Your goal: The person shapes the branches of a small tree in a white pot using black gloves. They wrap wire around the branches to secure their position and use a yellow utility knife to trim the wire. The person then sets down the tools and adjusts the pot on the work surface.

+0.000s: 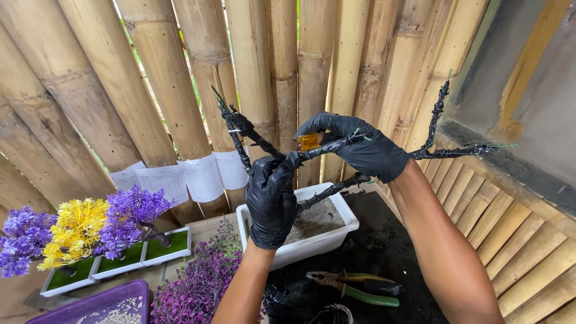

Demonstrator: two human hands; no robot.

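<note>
Green-handled pliers [354, 287] lie low on the dark table [384, 240]. Above the white planter [312, 240], left hand [271, 201] grips the black wire tree [336, 147]; right hand [360, 147] pinches one branch.

Two black-gloved hands, left [271, 201] and right [360, 147]. One black wrapped wire tree frame [336, 147]. One white rectangular planter [312, 231] at centre. Three small white trays of artificial flower trees [90, 240] at eight o'clock. Four paper sheets [180, 177]. One pair of green-handled pliers [354, 287] at six o'clock.

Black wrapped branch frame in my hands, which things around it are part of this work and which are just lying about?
In use: left hand, right hand, black wrapped branch frame, white rectangular planter.
Lying about: green-handled pliers, purple and yellow flower trees, paper sheets.
</note>
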